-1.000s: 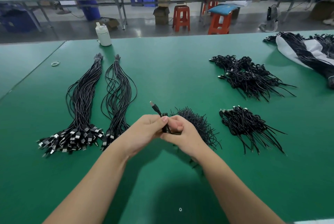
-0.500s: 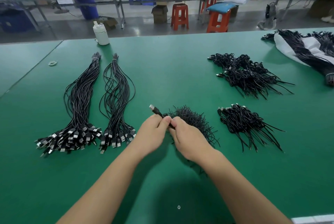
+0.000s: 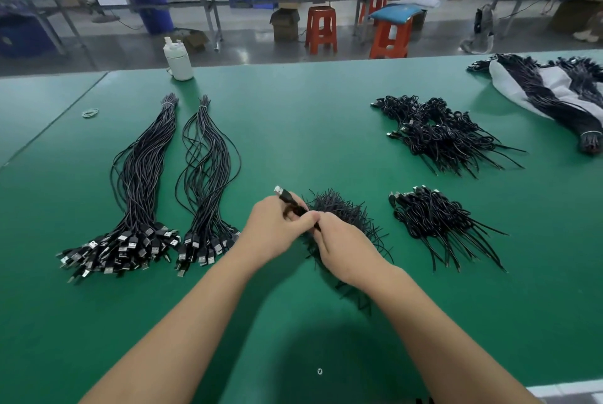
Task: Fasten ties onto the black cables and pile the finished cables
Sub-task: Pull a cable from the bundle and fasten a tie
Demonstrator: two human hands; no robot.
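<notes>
Your left hand (image 3: 275, 230) and right hand (image 3: 342, 248) pinched the light, floppy cable (image 3: 288, 198), plug toward eleven o'clock; best gripped mid-coil.

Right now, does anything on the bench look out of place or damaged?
Nothing stands out. Both hands, left hand and right hand, hold one black cable; bundles and piles lie tidy on the green table.

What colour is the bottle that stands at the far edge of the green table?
The bottle is white, seen best in the head view.
</notes>
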